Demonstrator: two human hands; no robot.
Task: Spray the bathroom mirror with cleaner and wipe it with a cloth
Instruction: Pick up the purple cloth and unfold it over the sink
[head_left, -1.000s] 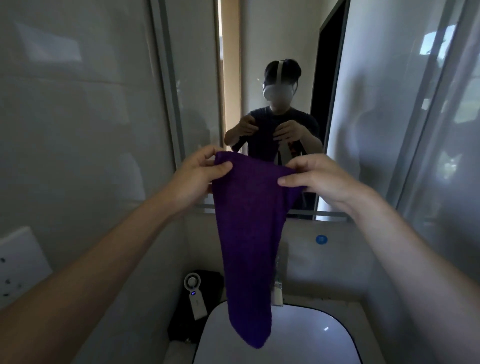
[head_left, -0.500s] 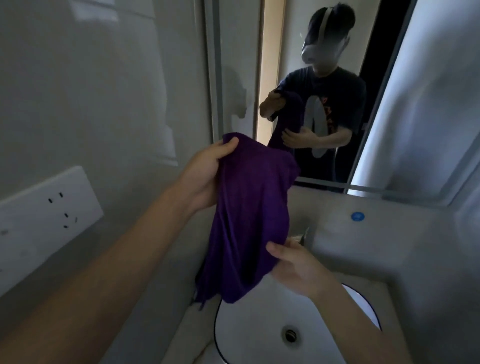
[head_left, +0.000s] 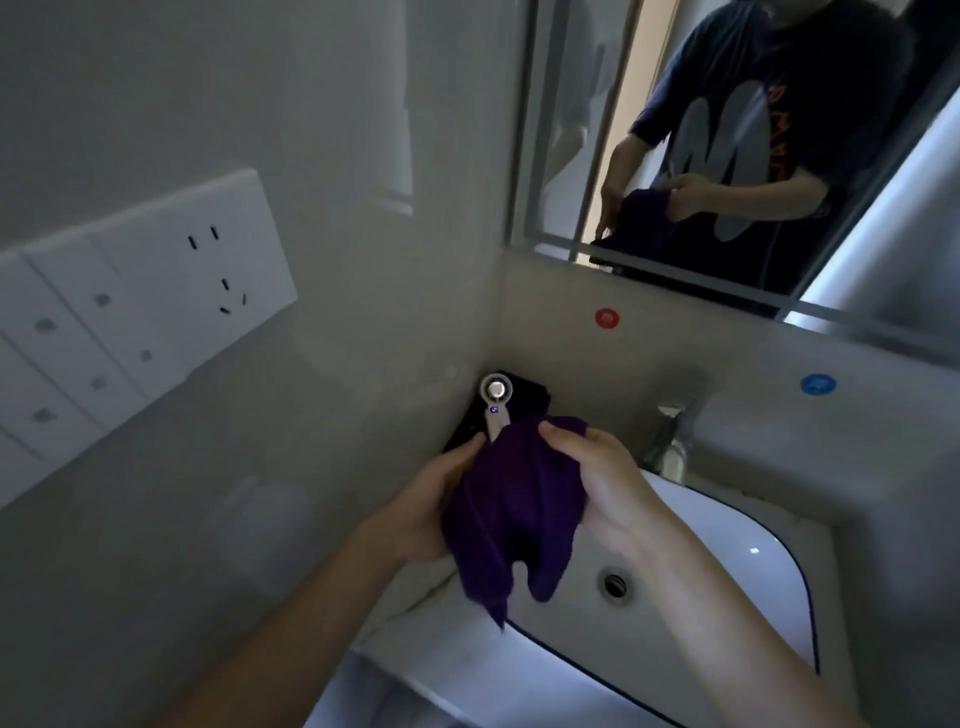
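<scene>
A white socket and switch panel (head_left: 135, 312) is mounted on the left wall. In the corner, on the surface beside the basin, stands a dark object (head_left: 524, 395) with a small white device (head_left: 496, 402) leaning against it; a small light shows on the device.

The left grip (head_left: 431, 509), a bare hand, holds the left side of the purple cloth (head_left: 514, 519), fingers curled round the fabric. The cloth is bunched between both hands and hangs above the left rim of the white basin (head_left: 753, 571), its lower ends loose and pointing down. The right grip (head_left: 608, 483) holds the right side of the cloth, thumb laid over the top fold.

A metal tap (head_left: 672, 431) stands just behind the right grip. The drain (head_left: 615, 584) lies in the basin floor. A red dot (head_left: 606, 317) and a blue dot (head_left: 817, 384) are fixed to the back wall. The mirror (head_left: 727, 156) occupies the upper right, well apart from the cloth, and reflects the person holding it.
</scene>
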